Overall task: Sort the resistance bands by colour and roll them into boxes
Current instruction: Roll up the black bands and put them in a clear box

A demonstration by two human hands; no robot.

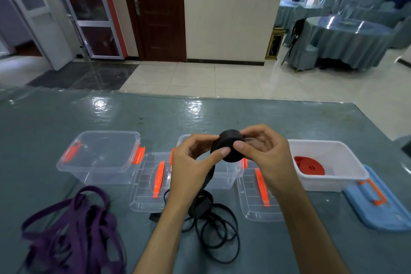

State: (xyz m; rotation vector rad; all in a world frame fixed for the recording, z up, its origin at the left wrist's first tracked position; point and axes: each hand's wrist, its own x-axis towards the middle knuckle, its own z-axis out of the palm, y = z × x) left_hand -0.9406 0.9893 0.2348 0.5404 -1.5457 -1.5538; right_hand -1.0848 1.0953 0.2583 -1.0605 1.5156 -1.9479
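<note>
Glossy grey table point(289, 122) before us, three boxes in a row. Our left hand point(191, 162) and right hand point(264, 153) pinch the black roll point(226, 147) above the middle box point(224, 176), its tail trailing to the loose coils point(213, 229). We should keep the tail taut and edges aligned while winding.

The grey-green table point(66, 118) is carrying three boxes: clear point(100, 158) at ten o'clock, another clear box point(224, 176) centre, white point(329, 167) at two. Lids point(149, 184) are lying beside them. Purple bands point(73, 224) are sprawling at eight o'clock, black bands point(213, 229) at six.
</note>
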